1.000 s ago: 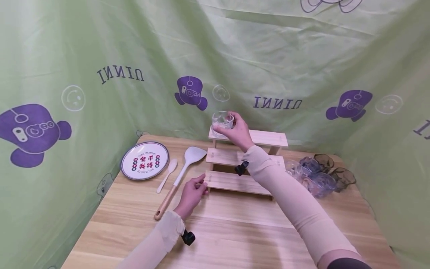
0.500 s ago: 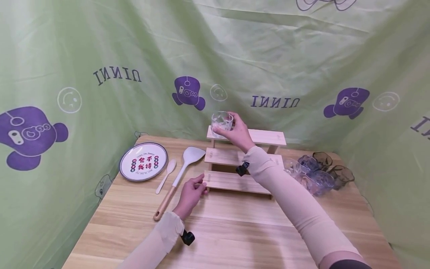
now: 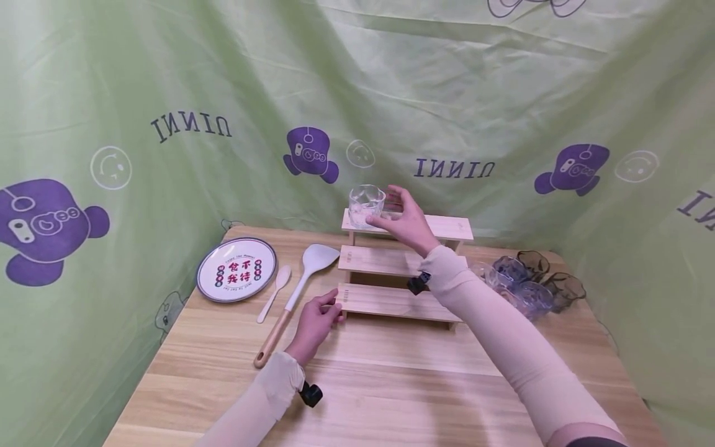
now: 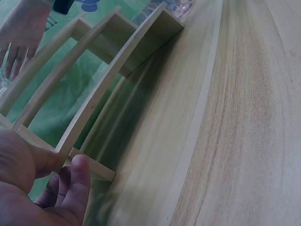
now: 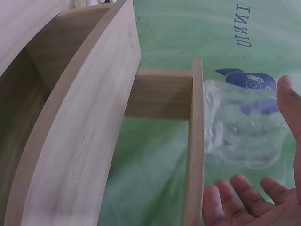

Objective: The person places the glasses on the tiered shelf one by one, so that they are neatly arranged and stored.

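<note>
A clear glass cup [image 3: 364, 203] stands upright at the left end of the top step of a three-step wooden display rack [image 3: 391, 261]. Just right of the cup is my right hand [image 3: 412, 222], thumb and fingers spread apart. In the right wrist view, a gap shows between those fingers [image 5: 242, 190] and the glass cup [image 5: 244, 125]. My left hand [image 3: 314, 324] pinches the left end of the rack's lowest step. The left wrist view has its thumb and fingers [image 4: 77, 188] right around the corner of the wooden rack [image 4: 106, 96].
Several clear and tinted cups [image 3: 525, 285] are grouped right of the rack. To the left lie a white spatula [image 3: 320, 257] with a wooden handle, a small pale spoon [image 3: 275, 293] and a printed plate [image 3: 237, 270]. Green printed curtains [image 3: 251, 68] surround the wooden table [image 3: 391, 385].
My right hand has let go of the glass cup and moved slightly right, its fingers spreading. The cup stays on the top step. My left hand keeps its place at the rack.
</note>
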`<state>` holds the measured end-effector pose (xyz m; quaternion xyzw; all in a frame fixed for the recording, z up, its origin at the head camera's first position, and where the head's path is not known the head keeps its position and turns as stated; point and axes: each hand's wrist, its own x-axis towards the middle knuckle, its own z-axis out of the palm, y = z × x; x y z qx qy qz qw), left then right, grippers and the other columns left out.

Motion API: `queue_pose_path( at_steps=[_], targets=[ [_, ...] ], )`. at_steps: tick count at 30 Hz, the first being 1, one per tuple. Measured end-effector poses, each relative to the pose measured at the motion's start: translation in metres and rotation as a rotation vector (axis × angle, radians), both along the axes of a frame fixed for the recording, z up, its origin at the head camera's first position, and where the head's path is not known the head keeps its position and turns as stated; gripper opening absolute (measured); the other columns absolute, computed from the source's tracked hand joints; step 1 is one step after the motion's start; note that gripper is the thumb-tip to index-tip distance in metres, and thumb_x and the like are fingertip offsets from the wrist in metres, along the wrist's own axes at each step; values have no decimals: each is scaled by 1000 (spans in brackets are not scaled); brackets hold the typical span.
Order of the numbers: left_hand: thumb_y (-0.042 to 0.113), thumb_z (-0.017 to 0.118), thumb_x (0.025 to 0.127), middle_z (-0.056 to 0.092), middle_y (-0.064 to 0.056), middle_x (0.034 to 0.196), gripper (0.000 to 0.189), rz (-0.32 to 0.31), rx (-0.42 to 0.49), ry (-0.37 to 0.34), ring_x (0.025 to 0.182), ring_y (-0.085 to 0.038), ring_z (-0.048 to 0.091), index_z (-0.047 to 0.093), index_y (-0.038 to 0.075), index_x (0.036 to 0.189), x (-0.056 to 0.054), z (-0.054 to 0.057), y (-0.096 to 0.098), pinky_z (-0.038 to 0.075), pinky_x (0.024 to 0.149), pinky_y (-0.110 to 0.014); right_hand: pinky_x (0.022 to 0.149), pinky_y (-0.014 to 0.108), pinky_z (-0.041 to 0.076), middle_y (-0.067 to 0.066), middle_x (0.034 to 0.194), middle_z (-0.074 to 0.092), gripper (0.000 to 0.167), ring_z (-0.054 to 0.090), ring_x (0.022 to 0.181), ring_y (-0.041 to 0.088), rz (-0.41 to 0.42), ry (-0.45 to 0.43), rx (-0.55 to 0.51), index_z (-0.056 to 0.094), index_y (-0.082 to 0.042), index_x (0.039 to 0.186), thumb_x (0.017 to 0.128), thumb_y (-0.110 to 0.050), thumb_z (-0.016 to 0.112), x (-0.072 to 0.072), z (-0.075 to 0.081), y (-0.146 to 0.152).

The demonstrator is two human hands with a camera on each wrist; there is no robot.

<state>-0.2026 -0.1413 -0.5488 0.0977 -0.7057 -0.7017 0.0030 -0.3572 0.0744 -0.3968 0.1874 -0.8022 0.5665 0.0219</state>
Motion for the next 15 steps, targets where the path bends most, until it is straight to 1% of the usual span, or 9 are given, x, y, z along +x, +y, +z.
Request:
queue_pose_path(
  at_steps=[2,4,8,11,13,14,15],
  targets=[
    [-2,66,97,53,-18,116,45,-5,-5,-2,86,-29,68,57,0,141,-1,0,1,64,77,-34,109,47,48,15,147,48,101,49,131,33,5,20,-21,33,-10,156,77,-36,91,4,0,18],
    [-1,66,97,53,-19,117,45,-12,-17,2,85,-28,69,57,0,141,-1,0,2,64,76,-34,109,50,47,16,148,47,100,47,132,34,-6,41,-40,33,-11,156,78,-33,91,11,0,39],
    [1,66,97,55,-19,119,46,-21,-34,-4,83,-27,70,56,1,142,-1,-1,1,64,73,-31,110,53,46,17,146,48,94,47,132,35,-54,67,-66,35,-11,155,80,-25,90,27,-6,82],
    [2,67,98,55,-18,120,46,-26,-39,-13,84,-26,70,57,4,142,-1,-2,-1,63,73,-29,110,51,47,15,145,49,92,48,131,34,-103,71,-68,34,-11,155,82,-20,89,44,-15,117],
    [4,67,98,55,-18,121,46,-26,-48,-16,84,-26,70,57,5,142,-1,-2,-2,64,73,-29,110,53,46,18,145,48,89,47,131,35,-142,78,-39,33,-9,156,84,-15,86,61,-15,136],
    [4,67,98,55,-18,122,46,-23,-56,-17,84,-26,70,58,5,142,-1,-1,-3,64,73,-30,110,51,47,19,146,47,88,46,131,37,-157,83,-20,32,-8,156,86,-14,84,70,-14,145],
    [4,67,98,55,-19,123,46,-22,-56,-18,85,-27,70,57,5,142,0,-1,-3,64,75,-31,109,46,48,20,145,47,86,46,131,37,-177,92,-2,31,-5,156,87,-12,83,78,-14,154]
  ],
)
